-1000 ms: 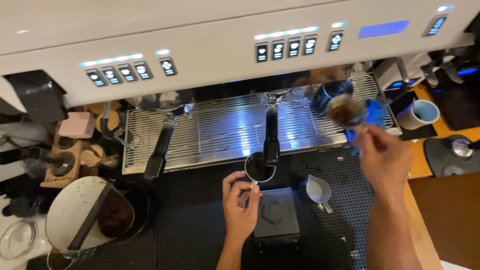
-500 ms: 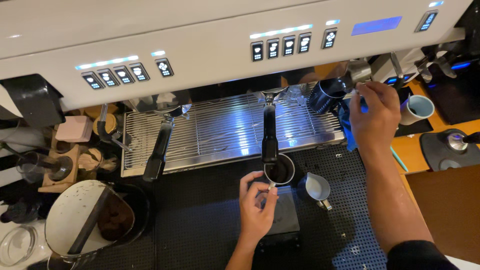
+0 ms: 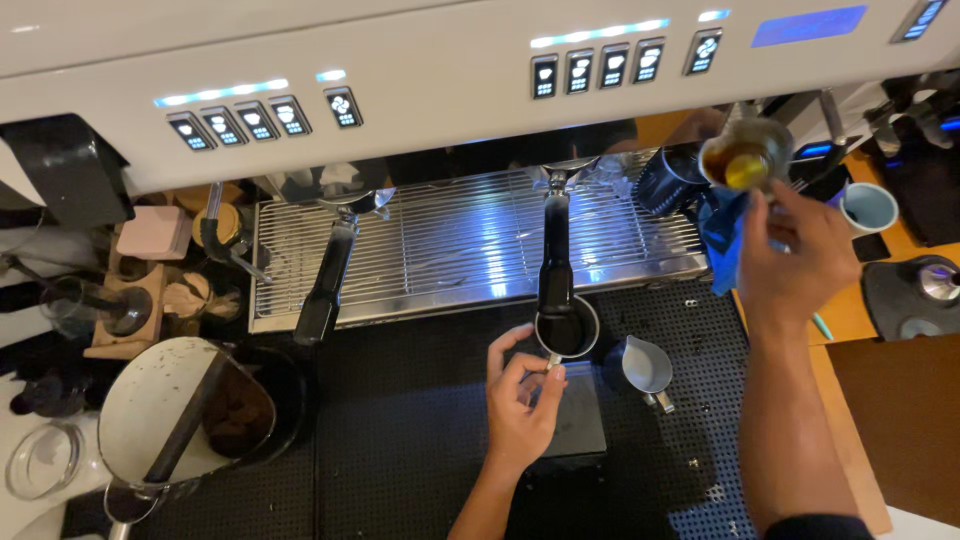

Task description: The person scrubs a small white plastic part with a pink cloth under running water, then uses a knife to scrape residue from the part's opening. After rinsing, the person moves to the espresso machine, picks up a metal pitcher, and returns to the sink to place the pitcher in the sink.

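Your left hand is low in the middle of the view, over the black perforated mat. Its fingers are closed around the handle of a small metal pitcher, which holds dark liquid and stands on the front edge of a small black scale. The pitcher sits directly below the end of the right portafilter handle, which hangs down from the espresso machine over the steel drip grate.

Your right hand is raised at the upper right, well apart from the left one. It is clamped on a small glass with amber liquid inside — the glass is tilted, so you look into its mouth. Under this hand a blue cloth hangs down; I cannot tell if the fingers grip it too.

Just to the right of the scale, a second, empty small metal jug stands on the mat, near the pitcher but not touching it. A dark blue cup stands on the right end of the grate, behind the glass, and a pale blue cup is further right on the wooden counter.

At the left, another portafilter handle hangs from the machine — below it, a round knock box holds dark coffee grounds, with a bar across it.
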Demonstrator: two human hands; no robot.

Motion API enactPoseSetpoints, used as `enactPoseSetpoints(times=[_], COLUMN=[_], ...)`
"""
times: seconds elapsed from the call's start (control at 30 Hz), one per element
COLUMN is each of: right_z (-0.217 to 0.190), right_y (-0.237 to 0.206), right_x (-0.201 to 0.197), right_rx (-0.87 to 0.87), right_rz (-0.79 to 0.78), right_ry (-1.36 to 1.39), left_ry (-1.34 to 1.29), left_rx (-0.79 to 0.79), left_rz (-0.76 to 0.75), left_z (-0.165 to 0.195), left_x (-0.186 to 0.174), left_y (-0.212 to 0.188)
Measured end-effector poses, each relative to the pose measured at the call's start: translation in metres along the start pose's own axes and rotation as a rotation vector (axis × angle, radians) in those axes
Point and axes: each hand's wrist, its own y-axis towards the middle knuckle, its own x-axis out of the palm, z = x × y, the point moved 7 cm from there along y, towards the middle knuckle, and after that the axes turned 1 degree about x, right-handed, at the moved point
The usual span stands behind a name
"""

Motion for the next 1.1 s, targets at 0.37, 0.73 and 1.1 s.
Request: enactPoseSetpoints(times=[0.37, 0.73, 1.1], right_z=[-0.014, -0.041, 0.039], right_y=[-0.102, -0.069, -0.038], right_x=[0.038, 0.044, 0.078], right_rx=[0.461, 0.310, 0.506], right_rz=[-0.257, -0.212, -0.300], right_ry=[0.307, 0.330, 0.407], left_ry=[-0.062, -0.034, 0.065], left_rx=[0.064, 0.107, 0.125], left_rz=[-0.050, -0.039, -0.063], left_z=[-0.002, 0.002, 0.041], left_x=[0.000, -0.004, 0.052], left_y=[-0.002, -0.015, -0.013])
